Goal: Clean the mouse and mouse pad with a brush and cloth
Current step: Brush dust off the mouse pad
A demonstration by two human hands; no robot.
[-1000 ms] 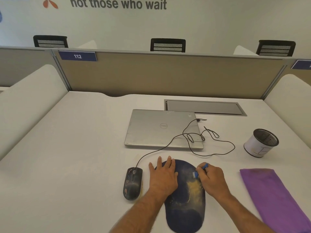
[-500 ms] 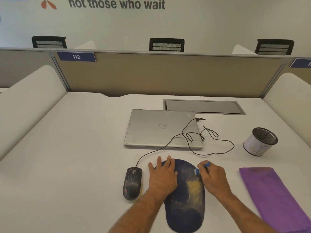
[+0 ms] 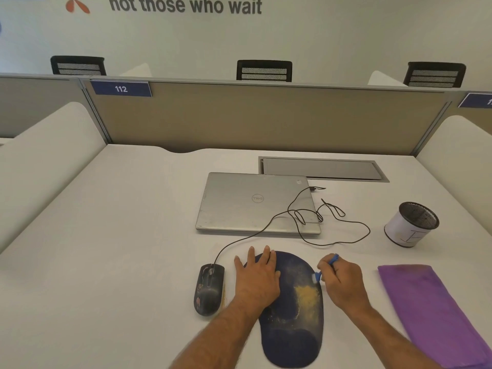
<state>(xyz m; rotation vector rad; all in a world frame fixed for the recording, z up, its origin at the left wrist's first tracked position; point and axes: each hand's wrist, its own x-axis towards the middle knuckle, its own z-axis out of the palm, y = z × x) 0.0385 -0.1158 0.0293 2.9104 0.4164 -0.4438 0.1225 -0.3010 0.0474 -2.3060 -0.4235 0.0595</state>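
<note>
Left hand (image 3: 257,278) lies flat, fingers spread; right hand (image 3: 342,284) curled in a pinching grip.

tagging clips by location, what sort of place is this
Most likely an open-plan office workstation: a numbered sign "112" on the partition, office chairs behind it, and a closed laptop on the desk.

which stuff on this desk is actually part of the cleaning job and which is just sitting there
Part of the job: mouse pad, mouse, brush in the right hand, purple cloth, left hand flat on the pad.

Just lying about: laptop, pen cup.
</note>
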